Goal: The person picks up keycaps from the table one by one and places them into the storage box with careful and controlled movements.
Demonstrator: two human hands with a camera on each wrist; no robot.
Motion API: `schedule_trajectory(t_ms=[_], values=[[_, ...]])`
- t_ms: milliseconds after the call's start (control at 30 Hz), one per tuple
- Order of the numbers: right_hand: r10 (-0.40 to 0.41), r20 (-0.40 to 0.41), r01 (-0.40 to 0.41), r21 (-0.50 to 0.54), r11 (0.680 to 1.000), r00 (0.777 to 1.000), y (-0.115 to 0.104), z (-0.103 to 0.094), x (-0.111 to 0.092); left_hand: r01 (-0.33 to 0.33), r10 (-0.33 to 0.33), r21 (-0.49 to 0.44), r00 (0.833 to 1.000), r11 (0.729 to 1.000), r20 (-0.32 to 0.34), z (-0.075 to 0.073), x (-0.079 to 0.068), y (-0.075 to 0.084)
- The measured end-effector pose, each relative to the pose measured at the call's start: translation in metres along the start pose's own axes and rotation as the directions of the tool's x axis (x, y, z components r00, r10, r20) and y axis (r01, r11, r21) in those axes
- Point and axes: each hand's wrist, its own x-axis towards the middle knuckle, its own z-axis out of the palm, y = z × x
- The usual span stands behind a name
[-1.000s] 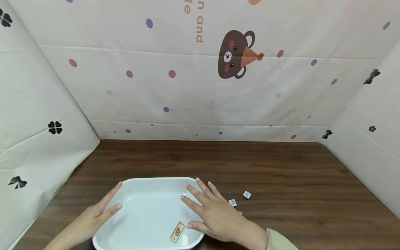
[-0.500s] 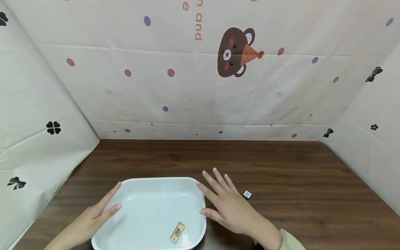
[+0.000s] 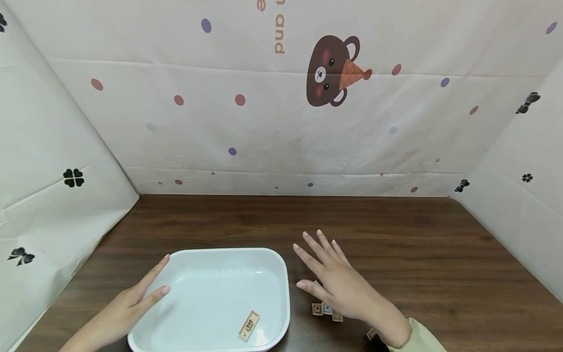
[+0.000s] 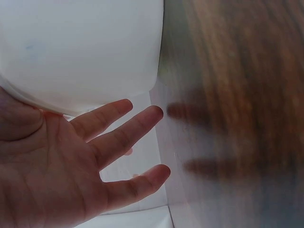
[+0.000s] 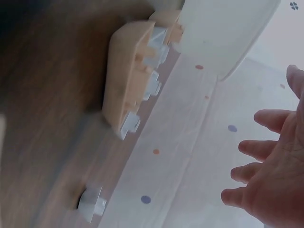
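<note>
The white tray is set on the dark wood worktop, with one wooden tile lying flat inside it, towards the near right corner. The left hand is placed at the tray's left rim, its fingers extended and nothing grasped; whether the rim is actually touched cannot be told. The right hand is held with its fingers spread wide, to the right of the tray, and nothing is carried in it.

Beside and partly beneath that hand, a brown piece, a pale blue piece and a tan piece are clustered closely on the worktop; another small piece is half hidden at the wrist (its markings are too small to be read).

If the right hand were lowered flat, the cluster could be scattered, since the pieces are small and partly covered by the palm. The piece by the wrist could be dragged along by the sleeve. Were the left rim pressed down hard, the tray could be tipped and the tile made to slide.
</note>
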Motion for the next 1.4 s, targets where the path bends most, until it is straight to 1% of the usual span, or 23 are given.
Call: schedule_trajectory(t_ms=[100, 367, 667, 833, 1000, 1067, 1167, 1267, 1400], values=[[0.016, 0.0, -0.016, 0.037, 0.999, 1.0, 0.004, -0.002, -0.002, 0.016, -0.016, -0.008, 1.0, 1.0, 0.012, -0.001, 0.0, 0.001], [0.073, -0.016, -0.07, 0.156, 0.985, 0.997, 0.017, -0.006, -0.006, 0.011, -0.011, -0.02, 1.0, 1.0, 0.014, -0.002, 0.0, 0.001], [0.142, -0.002, -0.136, 0.269, 0.954, 0.99, 0.03, -0.008, -0.013, 0.01, -0.01, -0.011, 1.0, 1.0, 0.01, -0.002, 0.0, 0.001], [0.146, 0.0, -0.139, 0.309, 0.941, 0.989, 0.035, -0.007, -0.016, 0.011, -0.011, -0.001, 1.0, 1.0, 0.007, -0.002, 0.0, 0.001], [0.141, -0.025, -0.123, 0.353, 0.928, 0.99, 0.04, -0.007, -0.019, 0.011, -0.011, -0.01, 1.0, 1.0, 0.015, -0.002, 0.0, 0.0], [0.143, -0.029, -0.121, 0.384, 0.915, 0.989, 0.042, -0.007, -0.02, 0.012, -0.012, -0.012, 1.0, 1.0, 0.017, -0.002, 0.0, 0.0], [0.146, -0.016, -0.123, 0.452, 0.884, 0.989, 0.047, -0.006, -0.022, 0.012, -0.012, -0.007, 1.0, 1.0, 0.016, -0.001, 0.0, 0.0], [0.161, 0.016, -0.145, 0.526, 0.838, 0.987, 0.051, -0.004, -0.025, 0.016, -0.016, 0.004, 1.0, 1.0, 0.016, -0.001, 0.0, 0.0], [0.169, 0.081, -0.183, 0.622, 0.761, 0.982, 0.058, -0.003, -0.027, 0.016, -0.016, 0.011, 1.0, 1.0, 0.008, -0.001, 0.0, 0.0]])
